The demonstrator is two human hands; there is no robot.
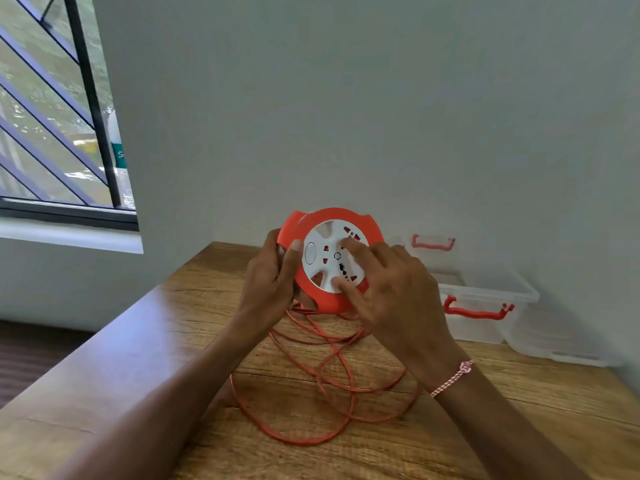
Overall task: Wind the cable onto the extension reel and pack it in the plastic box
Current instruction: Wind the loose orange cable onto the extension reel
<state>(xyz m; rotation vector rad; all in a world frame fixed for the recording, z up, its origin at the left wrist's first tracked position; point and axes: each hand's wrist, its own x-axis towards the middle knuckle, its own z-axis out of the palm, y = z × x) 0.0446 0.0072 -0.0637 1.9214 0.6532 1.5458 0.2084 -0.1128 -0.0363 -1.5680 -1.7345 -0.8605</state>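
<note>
we hold the orange reel (pixel 330 259) up on edge above the desk (pixel 502 410), its white socket face toward us. our left hand (pixel 273 271) has its grip closed around the reel's left rim, thumb on the front. our right hand (pixel 391 289) lies on the white face with fingers (pixel 353 245) spread, pinching nothing. the orange cable (pixel 332 386) hangs from the reel and lies in loose loops on the desk. the clear plastic box (pixel 485 299) with red handles stands to the right, by the wall.

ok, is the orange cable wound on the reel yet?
Mostly unwound: the orange cable lies in loose loops on the wooden table below the held orange-and-white round reel.
</note>
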